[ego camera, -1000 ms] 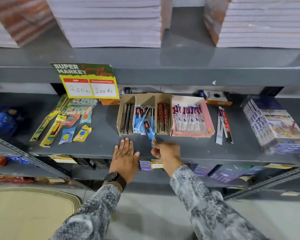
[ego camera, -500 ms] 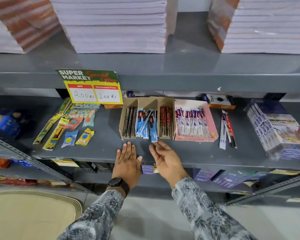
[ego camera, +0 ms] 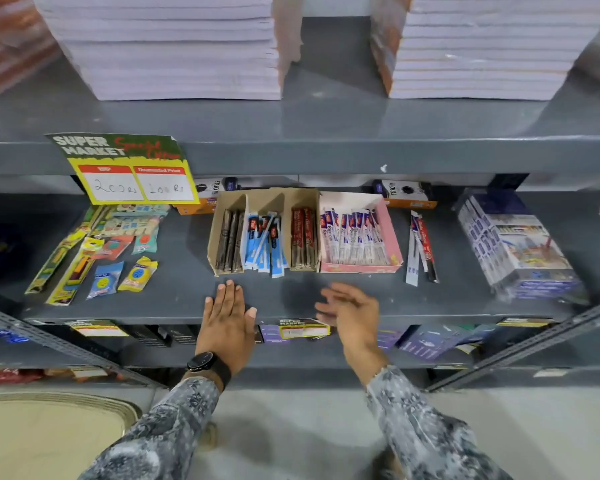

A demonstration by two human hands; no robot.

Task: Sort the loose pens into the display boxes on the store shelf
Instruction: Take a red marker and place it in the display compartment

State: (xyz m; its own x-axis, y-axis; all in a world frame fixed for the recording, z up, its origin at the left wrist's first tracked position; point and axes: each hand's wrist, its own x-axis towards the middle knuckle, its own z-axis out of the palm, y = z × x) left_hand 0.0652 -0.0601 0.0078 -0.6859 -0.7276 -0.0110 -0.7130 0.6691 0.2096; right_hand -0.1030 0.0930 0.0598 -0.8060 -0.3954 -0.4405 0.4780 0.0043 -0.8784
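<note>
A brown cardboard display box (ego camera: 227, 202) stands on the grey shelf (ego camera: 174, 292) with three compartments: dark pens (ego camera: 228, 244) on the left, blue packaged pens (ego camera: 265, 244) in the middle, red pens (ego camera: 303, 240) on the right. Beside it a pink box (ego camera: 394, 230) holds white and blue pens. A few loose pens (ego camera: 421, 249) lie on the shelf right of the pink box. My left hand (ego camera: 226, 318) rests flat on the shelf edge, fingers apart, empty. My right hand (ego camera: 349, 311) hovers blurred over the shelf edge in front of the boxes, open and empty.
Packaged erasers and pencil packs (ego camera: 101, 251) lie at the left of the shelf. A wrapped bundle of boxes (ego camera: 513, 244) sits at the right. A yellow price sign (ego camera: 132, 174) hangs from the upper shelf, which carries notebook stacks (ego camera: 174, 46). More packets lie on the lower shelf.
One second ago my right hand held a blue pen at the box's middle compartment. The pen now lies in that compartment and the hand has drawn back to the right, empty.
</note>
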